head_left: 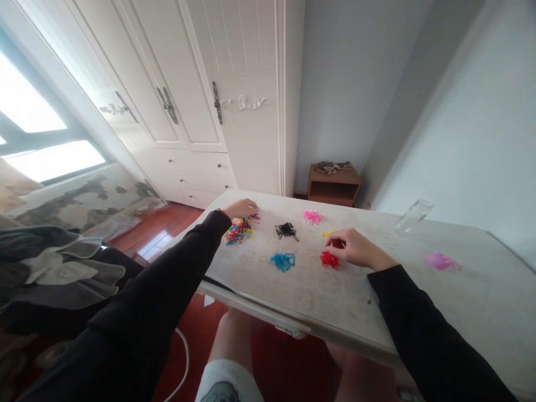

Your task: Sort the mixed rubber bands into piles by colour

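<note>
My left hand (243,208) reaches down at the far edge of a mixed pile of small coloured pieces (239,231), its fingers curled together; whatever they grip is too small to make out. Over a small heap of red pieces (329,260) is my right hand (355,247), thumb and fingertips pinched together and touching the heap's upper side. Anything in that pinch is hidden. Between the hands lie heaps of black pieces (287,230) and blue pieces (283,261). Pink pieces (312,216) lie farther back, and yellow pieces (328,234) show partly behind my right hand.
The heaps rest on a pale table (293,298). To the right stand a clear glass container (414,216) and a pink-purple item with a loop (443,261). A brown nightstand (335,187) and white wardrobe (255,139) are beyond; piled fabric (62,273) is at left.
</note>
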`<action>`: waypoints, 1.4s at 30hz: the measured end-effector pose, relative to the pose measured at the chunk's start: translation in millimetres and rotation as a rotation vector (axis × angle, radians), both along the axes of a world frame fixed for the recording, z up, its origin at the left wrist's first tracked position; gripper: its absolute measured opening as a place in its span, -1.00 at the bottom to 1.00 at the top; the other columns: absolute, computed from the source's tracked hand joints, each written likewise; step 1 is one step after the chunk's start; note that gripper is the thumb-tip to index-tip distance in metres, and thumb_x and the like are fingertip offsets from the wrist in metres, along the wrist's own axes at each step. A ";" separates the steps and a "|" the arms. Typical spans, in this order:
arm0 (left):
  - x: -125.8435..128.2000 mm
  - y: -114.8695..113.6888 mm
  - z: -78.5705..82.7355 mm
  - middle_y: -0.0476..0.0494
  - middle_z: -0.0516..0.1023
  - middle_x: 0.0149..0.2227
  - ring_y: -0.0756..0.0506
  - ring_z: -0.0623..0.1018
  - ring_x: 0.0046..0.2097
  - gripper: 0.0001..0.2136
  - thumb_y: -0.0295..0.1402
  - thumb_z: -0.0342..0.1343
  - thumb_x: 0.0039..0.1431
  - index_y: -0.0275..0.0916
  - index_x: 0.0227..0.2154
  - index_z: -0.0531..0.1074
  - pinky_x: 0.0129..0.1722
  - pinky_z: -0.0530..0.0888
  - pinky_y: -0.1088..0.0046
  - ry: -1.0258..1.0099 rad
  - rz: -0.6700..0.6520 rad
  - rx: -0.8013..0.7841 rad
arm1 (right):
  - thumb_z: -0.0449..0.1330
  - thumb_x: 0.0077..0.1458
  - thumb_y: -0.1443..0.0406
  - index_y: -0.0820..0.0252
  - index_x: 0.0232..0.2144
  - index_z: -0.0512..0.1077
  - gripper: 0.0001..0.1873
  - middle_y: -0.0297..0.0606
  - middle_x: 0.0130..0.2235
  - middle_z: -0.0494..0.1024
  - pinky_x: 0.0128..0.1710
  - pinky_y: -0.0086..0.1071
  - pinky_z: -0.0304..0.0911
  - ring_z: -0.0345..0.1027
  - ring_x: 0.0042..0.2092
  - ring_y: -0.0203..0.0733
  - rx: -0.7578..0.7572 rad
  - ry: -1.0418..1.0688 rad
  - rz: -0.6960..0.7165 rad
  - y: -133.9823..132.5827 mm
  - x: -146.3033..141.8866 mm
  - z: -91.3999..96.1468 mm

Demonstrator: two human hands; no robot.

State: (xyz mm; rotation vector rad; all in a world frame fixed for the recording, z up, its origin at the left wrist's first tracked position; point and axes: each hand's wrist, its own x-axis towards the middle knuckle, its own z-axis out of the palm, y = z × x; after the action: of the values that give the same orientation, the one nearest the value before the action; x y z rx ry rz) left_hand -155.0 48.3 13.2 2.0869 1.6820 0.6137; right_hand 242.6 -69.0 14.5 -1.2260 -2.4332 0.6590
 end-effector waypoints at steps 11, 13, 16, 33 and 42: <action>-21.6 -30.7 -8.8 -0.01 0.54 -0.59 -0.02 0.46 -0.44 -0.88 -0.49 0.38 -0.30 -0.24 -0.63 0.56 -0.38 0.31 0.53 -0.290 -0.004 -0.142 | 0.20 0.04 0.21 0.25 -0.45 0.56 -0.77 -0.29 -0.51 0.49 -0.38 -0.34 0.11 0.27 -0.45 -0.24 0.010 0.031 -0.014 3.7 2.7 -9.4; -26.6 -32.8 -4.8 0.00 0.50 -0.61 0.00 0.43 -0.46 -0.87 -0.56 0.36 -0.31 -0.26 -0.63 0.55 -0.42 0.29 0.54 -0.413 0.052 -0.166 | 0.20 0.03 0.21 0.25 -0.45 0.56 -0.77 -0.29 -0.51 0.49 -0.38 -0.33 0.12 0.27 -0.45 -0.24 0.016 0.035 -0.025 4.9 3.5 -11.1; -34.7 -36.5 0.9 -0.01 0.49 -0.59 0.03 0.38 -0.49 -0.87 -0.57 0.36 -0.25 -0.30 -0.55 0.58 -0.49 0.26 0.56 -0.546 0.127 -0.175 | 0.20 0.02 0.20 0.26 -0.46 0.57 -0.77 -0.29 -0.51 0.50 -0.38 -0.33 0.12 0.27 -0.46 -0.24 0.029 0.046 -0.037 6.2 4.1 -13.2; -44.5 -46.6 15.2 -0.19 0.41 -0.42 0.01 0.45 -0.48 -0.85 -0.62 0.09 0.08 -0.25 -0.39 0.29 -0.65 0.36 0.62 -1.398 0.558 -0.471 | 0.22 0.02 0.20 0.24 -0.45 0.57 -0.78 -0.28 -0.51 0.51 -0.39 -0.33 0.14 0.30 -0.45 -0.21 0.016 0.035 -0.020 8.7 5.0 -15.5; -32.4 -51.2 27.0 0.15 -0.03 -0.67 0.11 0.03 -0.68 -0.69 -0.52 0.09 0.08 -0.16 -0.60 0.06 -0.77 -0.06 0.64 -1.528 0.407 -0.511 | 0.20 0.03 0.20 0.25 -0.44 0.57 -0.77 -0.26 -0.50 0.52 -0.39 -0.32 0.14 0.30 -0.45 -0.21 0.009 0.035 -0.020 7.3 5.0 -15.6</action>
State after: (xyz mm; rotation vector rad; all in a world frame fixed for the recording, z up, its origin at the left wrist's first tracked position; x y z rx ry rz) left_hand -187.4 -2.9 40.2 0.4523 1.0297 1.2448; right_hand 247.6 -61.7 -1.1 -1.2226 -2.3898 0.6574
